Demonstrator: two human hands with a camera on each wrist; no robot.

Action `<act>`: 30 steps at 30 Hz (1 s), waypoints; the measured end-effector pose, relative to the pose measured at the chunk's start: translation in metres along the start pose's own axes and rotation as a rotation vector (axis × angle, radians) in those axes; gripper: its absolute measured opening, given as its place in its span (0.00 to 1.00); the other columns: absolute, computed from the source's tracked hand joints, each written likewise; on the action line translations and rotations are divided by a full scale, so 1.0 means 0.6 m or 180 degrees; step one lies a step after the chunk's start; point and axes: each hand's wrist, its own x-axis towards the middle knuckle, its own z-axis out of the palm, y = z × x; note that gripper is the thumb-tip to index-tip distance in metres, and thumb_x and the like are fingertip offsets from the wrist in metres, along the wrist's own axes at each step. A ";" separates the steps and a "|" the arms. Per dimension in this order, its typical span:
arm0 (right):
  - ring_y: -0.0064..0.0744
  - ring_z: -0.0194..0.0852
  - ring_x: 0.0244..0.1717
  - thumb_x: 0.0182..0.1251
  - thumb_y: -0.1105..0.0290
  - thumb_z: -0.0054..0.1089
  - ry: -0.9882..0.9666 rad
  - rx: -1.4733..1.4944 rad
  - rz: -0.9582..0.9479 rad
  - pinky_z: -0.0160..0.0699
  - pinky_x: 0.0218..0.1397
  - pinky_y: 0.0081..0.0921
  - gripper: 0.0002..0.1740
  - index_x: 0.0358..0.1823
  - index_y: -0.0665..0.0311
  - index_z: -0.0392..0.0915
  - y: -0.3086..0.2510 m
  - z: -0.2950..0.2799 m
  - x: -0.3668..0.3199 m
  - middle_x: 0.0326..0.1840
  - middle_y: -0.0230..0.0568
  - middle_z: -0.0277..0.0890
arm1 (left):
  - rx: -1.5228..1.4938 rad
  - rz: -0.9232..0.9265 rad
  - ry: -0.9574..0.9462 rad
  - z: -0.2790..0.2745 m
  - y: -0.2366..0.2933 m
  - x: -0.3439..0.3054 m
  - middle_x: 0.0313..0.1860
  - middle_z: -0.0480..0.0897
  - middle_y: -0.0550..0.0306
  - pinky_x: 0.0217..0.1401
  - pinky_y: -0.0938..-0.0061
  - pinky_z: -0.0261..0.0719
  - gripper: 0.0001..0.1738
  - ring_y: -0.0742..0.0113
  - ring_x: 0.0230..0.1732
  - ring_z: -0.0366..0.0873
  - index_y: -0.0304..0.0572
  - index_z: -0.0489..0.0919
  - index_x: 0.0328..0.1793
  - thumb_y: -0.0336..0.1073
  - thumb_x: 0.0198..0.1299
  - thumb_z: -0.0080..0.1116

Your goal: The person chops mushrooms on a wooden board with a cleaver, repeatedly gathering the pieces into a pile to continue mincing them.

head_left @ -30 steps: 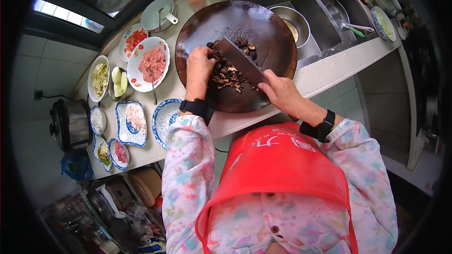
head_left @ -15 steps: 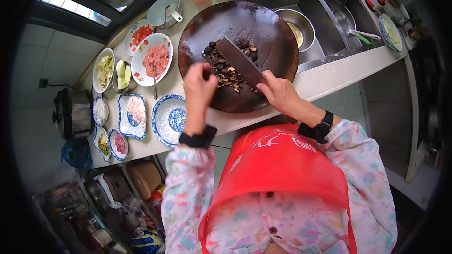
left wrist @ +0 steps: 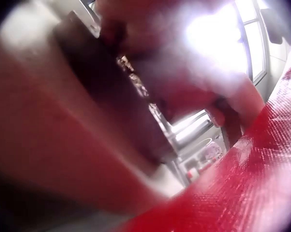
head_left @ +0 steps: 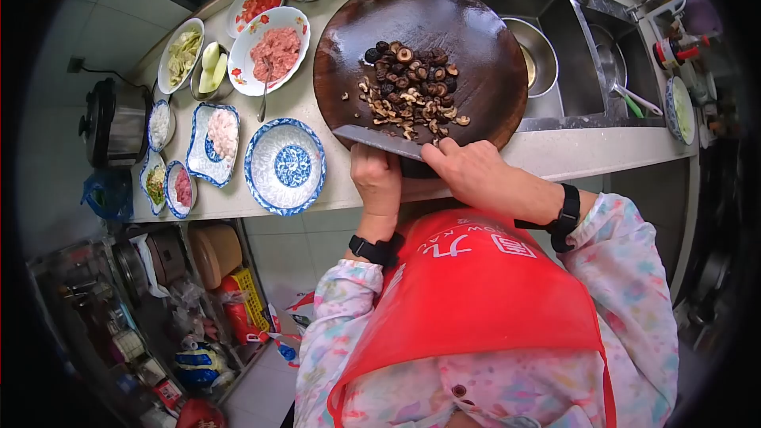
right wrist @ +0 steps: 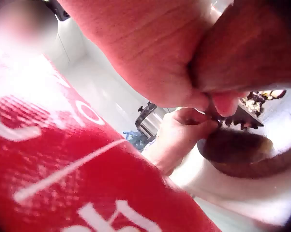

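My right hand [head_left: 479, 178] grips a cleaver [head_left: 379, 143] over the front edge of a round dark wooden chopping board [head_left: 487, 40]. Its brown handle [right wrist: 252, 48] shows large in the right wrist view. Dark shiitake mushrooms [head_left: 412, 83], some cut into small pieces, lie heaped mid-board beyond the blade. My left hand [head_left: 376, 186] is on the near side of the blade, its fingertips hidden by it from above. The right wrist view has the left hand's bent fingers [right wrist: 196, 116] right at the blade, where mushroom bits cling; I cannot tell whether they pinch anything.
Left of the board stand a blue-patterned bowl [head_left: 258, 182], a bowl of minced meat [head_left: 238, 71] with a spoon, and several dishes of chopped food. A sink [head_left: 555, 103] with a metal basin [head_left: 547, 43] lies to the right. A red apron [head_left: 476, 293] borders the counter.
The cleaver has come back from the mushrooms to the board's near edge, turned more sideways. My left hand has left the mushroom heap and moved in behind the blade. The head view has shifted.
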 end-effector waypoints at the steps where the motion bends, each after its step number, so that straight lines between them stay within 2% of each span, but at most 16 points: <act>1: 0.50 0.77 0.25 0.55 0.77 0.55 -0.0008 -0.0017 0.0006 0.75 0.24 0.42 0.14 0.44 0.64 0.67 0.000 -0.004 -0.002 0.30 0.46 0.73 | -0.0061 0.0068 -0.0004 0.002 -0.003 -0.001 0.34 0.77 0.43 0.42 0.54 0.74 0.09 0.41 0.37 0.75 0.34 0.79 0.37 0.21 0.47 0.59; 3: 0.51 0.77 0.25 0.51 0.78 0.55 -0.0127 -0.0037 -0.0042 0.74 0.23 0.43 0.16 0.42 0.65 0.66 -0.002 -0.011 -0.005 0.28 0.47 0.72 | -0.0107 0.0082 -0.0029 0.001 -0.007 -0.003 0.35 0.77 0.41 0.43 0.53 0.73 0.09 0.40 0.38 0.75 0.34 0.79 0.38 0.22 0.47 0.59; 7: 0.51 0.77 0.25 0.51 0.78 0.55 -0.0103 -0.0084 -0.0078 0.75 0.24 0.42 0.14 0.41 0.65 0.66 -0.009 -0.005 0.026 0.27 0.48 0.72 | -0.0061 0.0095 -0.0024 0.001 -0.002 0.001 0.35 0.77 0.44 0.42 0.55 0.74 0.09 0.43 0.38 0.74 0.34 0.79 0.37 0.22 0.48 0.60; 9: 0.47 0.81 0.27 0.57 0.72 0.55 0.0093 -0.0088 -0.0070 0.78 0.26 0.41 0.10 0.40 0.64 0.68 -0.010 0.005 0.051 0.27 0.48 0.77 | -0.0048 0.0099 -0.0037 0.002 -0.004 0.006 0.35 0.77 0.46 0.42 0.57 0.74 0.08 0.44 0.38 0.74 0.35 0.78 0.37 0.23 0.48 0.60; 11: 0.52 0.78 0.28 0.57 0.73 0.57 0.0237 0.0113 0.0145 0.75 0.27 0.44 0.10 0.39 0.63 0.67 0.015 0.023 0.049 0.29 0.47 0.76 | -0.0022 0.0138 -0.0056 0.003 -0.008 0.008 0.33 0.77 0.48 0.40 0.59 0.74 0.06 0.48 0.37 0.74 0.36 0.78 0.35 0.23 0.49 0.60; 12: 0.55 0.77 0.31 0.61 0.69 0.57 -0.0046 0.0341 0.0666 0.74 0.30 0.46 0.10 0.39 0.62 0.67 0.011 -0.001 0.052 0.30 0.48 0.77 | -0.0173 0.0244 0.0032 0.004 -0.004 0.019 0.33 0.76 0.49 0.40 0.60 0.73 0.05 0.48 0.36 0.73 0.37 0.76 0.32 0.22 0.50 0.60; 15: 0.57 0.76 0.32 0.62 0.69 0.58 0.0364 0.0255 0.0497 0.73 0.30 0.48 0.10 0.40 0.62 0.67 0.011 0.000 0.033 0.30 0.52 0.76 | -0.0173 0.0276 -0.0004 0.008 -0.009 0.027 0.34 0.77 0.49 0.40 0.60 0.73 0.05 0.48 0.36 0.73 0.37 0.77 0.32 0.22 0.50 0.60; 17: 0.56 0.76 0.30 0.61 0.71 0.58 0.0310 0.0279 0.0426 0.73 0.29 0.48 0.10 0.40 0.63 0.67 -0.006 -0.012 0.015 0.30 0.50 0.76 | -0.0292 0.0319 0.0058 0.012 -0.019 0.022 0.34 0.77 0.49 0.40 0.59 0.74 0.05 0.48 0.35 0.73 0.36 0.77 0.33 0.22 0.49 0.60; 19: 0.52 0.80 0.30 0.54 0.76 0.59 -0.0155 -0.0075 0.0413 0.77 0.30 0.45 0.14 0.42 0.65 0.68 -0.019 -0.017 0.003 0.31 0.48 0.77 | -0.0269 0.0359 0.0007 0.008 -0.021 0.019 0.34 0.77 0.48 0.40 0.59 0.74 0.05 0.48 0.36 0.73 0.36 0.77 0.33 0.21 0.48 0.60; 20: 0.53 0.80 0.30 0.51 0.77 0.59 -0.0163 -0.0044 0.0433 0.77 0.29 0.45 0.16 0.42 0.64 0.68 -0.018 -0.015 0.000 0.31 0.48 0.78 | -0.0327 0.0347 -0.0008 0.006 -0.019 0.021 0.34 0.77 0.48 0.40 0.58 0.74 0.05 0.47 0.35 0.73 0.35 0.77 0.32 0.20 0.48 0.59; 24: 0.53 0.80 0.31 0.53 0.77 0.57 -0.0425 -0.0059 0.0507 0.76 0.29 0.45 0.14 0.42 0.65 0.67 -0.021 -0.016 0.034 0.30 0.49 0.78 | -0.0425 0.0407 0.0028 0.004 -0.025 0.022 0.35 0.77 0.48 0.40 0.58 0.74 0.06 0.47 0.36 0.73 0.36 0.78 0.33 0.21 0.48 0.59; 26: 0.53 0.81 0.31 0.55 0.76 0.56 -0.0035 -0.0052 0.0357 0.76 0.30 0.45 0.12 0.41 0.65 0.67 -0.022 0.009 0.064 0.30 0.48 0.78 | -0.0306 0.0447 -0.0197 0.000 -0.031 0.018 0.36 0.78 0.49 0.41 0.59 0.74 0.06 0.48 0.37 0.74 0.36 0.79 0.35 0.22 0.49 0.60; 27: 0.53 0.81 0.31 0.55 0.76 0.56 -0.0028 -0.0064 0.0341 0.76 0.30 0.45 0.12 0.41 0.65 0.67 -0.016 0.009 0.067 0.30 0.48 0.78 | -0.0300 0.0449 -0.0177 0.000 -0.031 0.019 0.36 0.78 0.49 0.41 0.59 0.74 0.06 0.48 0.37 0.74 0.36 0.79 0.35 0.22 0.49 0.60; 30: 0.49 0.81 0.32 0.57 0.74 0.56 0.0119 0.0148 0.0593 0.77 0.30 0.43 0.11 0.41 0.63 0.68 -0.004 0.012 0.061 0.30 0.45 0.79 | -0.0529 0.0426 -0.0058 -0.004 -0.027 0.020 0.36 0.78 0.49 0.41 0.60 0.75 0.06 0.49 0.37 0.74 0.36 0.78 0.35 0.22 0.49 0.59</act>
